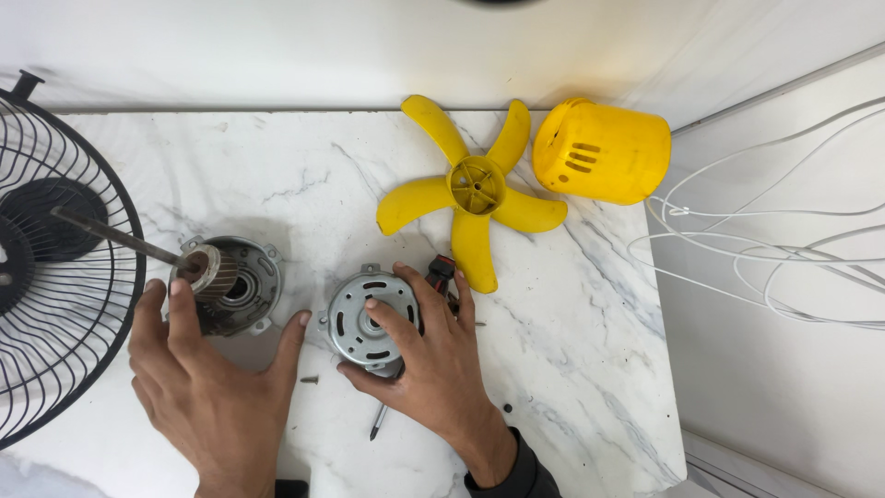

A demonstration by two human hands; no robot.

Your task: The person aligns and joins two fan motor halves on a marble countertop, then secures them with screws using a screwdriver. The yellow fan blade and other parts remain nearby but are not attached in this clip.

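- Steadying the open motor housing (241, 281) with the left hand (207, 383), fingers spread and resting against its rim, clamping nothing.
- Gripping the round metal end cover (367, 318) in the right hand (433, 369), fingertips curled over its edge, just right of the housing on the marble table (572, 350).
- Keeping the rotor (210, 272) and its shaft (115, 235) seated, not tilting.
- Minding the loose screw (310, 379) and screwdriver (380, 420) beneath the palm.

White marble table (572, 369), white wall (277, 46)
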